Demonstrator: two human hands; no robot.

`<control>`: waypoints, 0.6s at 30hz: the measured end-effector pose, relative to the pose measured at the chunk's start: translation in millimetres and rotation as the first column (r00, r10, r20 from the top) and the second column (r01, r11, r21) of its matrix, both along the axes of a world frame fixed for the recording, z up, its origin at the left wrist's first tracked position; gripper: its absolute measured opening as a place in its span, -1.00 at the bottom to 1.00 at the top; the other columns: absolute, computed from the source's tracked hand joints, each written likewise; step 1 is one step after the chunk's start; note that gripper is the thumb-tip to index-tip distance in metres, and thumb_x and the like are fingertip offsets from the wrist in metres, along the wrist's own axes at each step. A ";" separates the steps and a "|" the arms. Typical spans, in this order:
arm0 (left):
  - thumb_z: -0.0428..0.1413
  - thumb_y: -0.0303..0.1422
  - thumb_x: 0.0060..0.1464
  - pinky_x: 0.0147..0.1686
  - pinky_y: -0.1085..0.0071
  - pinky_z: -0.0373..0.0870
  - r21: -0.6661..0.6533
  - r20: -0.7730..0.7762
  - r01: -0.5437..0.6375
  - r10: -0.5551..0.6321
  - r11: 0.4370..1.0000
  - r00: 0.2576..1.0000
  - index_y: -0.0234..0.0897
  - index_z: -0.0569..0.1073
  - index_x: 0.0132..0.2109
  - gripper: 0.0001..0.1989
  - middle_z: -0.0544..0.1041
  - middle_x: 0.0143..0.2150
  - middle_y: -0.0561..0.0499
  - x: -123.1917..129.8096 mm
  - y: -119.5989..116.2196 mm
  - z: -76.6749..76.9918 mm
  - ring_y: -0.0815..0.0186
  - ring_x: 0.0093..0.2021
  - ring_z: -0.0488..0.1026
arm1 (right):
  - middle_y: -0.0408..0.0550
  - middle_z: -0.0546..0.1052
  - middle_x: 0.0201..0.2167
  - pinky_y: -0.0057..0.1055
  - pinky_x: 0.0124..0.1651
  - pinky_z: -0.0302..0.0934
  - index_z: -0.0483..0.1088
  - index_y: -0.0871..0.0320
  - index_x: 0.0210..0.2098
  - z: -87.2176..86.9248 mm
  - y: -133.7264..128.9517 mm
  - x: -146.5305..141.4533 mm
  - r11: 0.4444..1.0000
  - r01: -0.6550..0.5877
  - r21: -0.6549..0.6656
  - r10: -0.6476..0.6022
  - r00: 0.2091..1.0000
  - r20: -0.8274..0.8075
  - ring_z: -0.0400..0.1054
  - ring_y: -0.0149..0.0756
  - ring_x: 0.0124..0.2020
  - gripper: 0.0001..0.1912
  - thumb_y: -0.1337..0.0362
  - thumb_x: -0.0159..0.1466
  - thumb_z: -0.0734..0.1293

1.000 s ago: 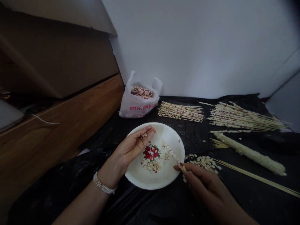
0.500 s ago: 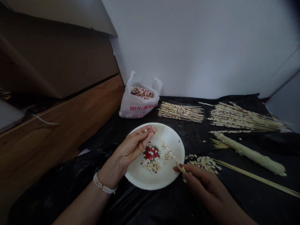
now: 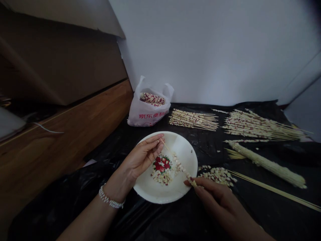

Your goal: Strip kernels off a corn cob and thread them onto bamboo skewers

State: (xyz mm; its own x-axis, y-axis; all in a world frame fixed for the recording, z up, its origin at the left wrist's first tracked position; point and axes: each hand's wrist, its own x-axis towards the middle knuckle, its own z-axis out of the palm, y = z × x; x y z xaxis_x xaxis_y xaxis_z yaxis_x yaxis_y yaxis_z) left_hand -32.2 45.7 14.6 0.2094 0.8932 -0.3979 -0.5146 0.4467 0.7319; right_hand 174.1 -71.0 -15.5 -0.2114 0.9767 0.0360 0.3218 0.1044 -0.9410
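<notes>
My right hand (image 3: 213, 197) pinches a skewer (image 3: 184, 169) by the end nearer me, thumb and fingers closed over threaded corn kernels. Pale and dark red kernels cover much of the stick, which slants up to the left above the white bowl (image 3: 187, 147). Its bare tip meets the fingertips of my left hand (image 3: 142, 154). That hand is curled palm up over the bowl's left rim, with small pale kernels partly hidden in its fingers. Loose kernels (image 3: 160, 178) lie in the bowl, over a red printed design.
Behind the bowl stands a white plastic bag (image 3: 147, 117) holding corn cobs (image 3: 152, 98). Bundles of kernel-covered skewers (image 3: 193, 119) lie at back right. Nearer are a stripped cob (image 3: 271, 164), bare sticks (image 3: 276, 190) and a kernel pile (image 3: 218, 175) on black plastic sheeting (image 3: 155, 221).
My left fingers have closed in around the skewer's tip, and the kernels seen on them earlier are now less visible. The right hand and skewer have shifted slightly left.
</notes>
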 end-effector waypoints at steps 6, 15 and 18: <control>0.07 -0.71 0.11 -0.32 0.65 0.51 0.006 0.047 -0.040 0.040 0.999 0.998 -0.39 0.54 -0.10 -0.72 0.58 -0.13 -0.12 -1.0 0.5 -1.0 0.49 -0.33 0.53 | -0.07 0.59 -0.38 -0.36 -0.26 0.33 0.54 0.05 -0.17 -3.6 -1.2 1.0 1.000 -0.010 -0.021 0.010 1.000 0.004 0.46 -0.21 -0.29 -0.66 0.09 0.35 0.17; 0.10 -0.74 0.06 -0.35 0.64 0.49 0.005 0.062 -0.027 0.027 1.000 0.998 -0.36 0.57 -0.15 -0.70 0.60 -0.15 -0.07 0.1 -1.8 1.0 0.51 -0.37 0.51 | -0.05 0.62 -0.32 -0.34 -0.23 0.34 0.56 0.01 -0.13 -4.4 -1.6 0.2 0.999 -0.009 -0.044 0.007 0.999 -0.037 0.47 -0.20 -0.27 -0.66 0.07 0.34 0.20; 0.11 -0.74 0.04 -0.34 0.66 0.48 0.006 0.060 -0.031 0.030 1.000 0.998 -0.37 0.57 -0.16 -0.71 0.60 -0.14 -0.08 1.0 -1.8 0.9 0.52 -0.36 0.51 | -0.08 0.61 -0.34 -0.37 -0.24 0.33 0.56 0.01 -0.14 -3.8 -0.9 -0.3 0.997 -0.034 -0.063 0.031 0.998 -0.047 0.45 -0.24 -0.31 -0.66 0.08 0.36 0.18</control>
State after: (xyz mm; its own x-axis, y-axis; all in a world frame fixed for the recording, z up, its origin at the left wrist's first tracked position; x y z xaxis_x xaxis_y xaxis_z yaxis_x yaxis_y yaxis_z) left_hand -31.2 43.9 15.5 0.2056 0.9022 -0.3790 -0.5711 0.4251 0.7022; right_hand 173.8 -71.9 -19.3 -0.2423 0.9701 -0.0159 0.2756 0.0531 -0.9598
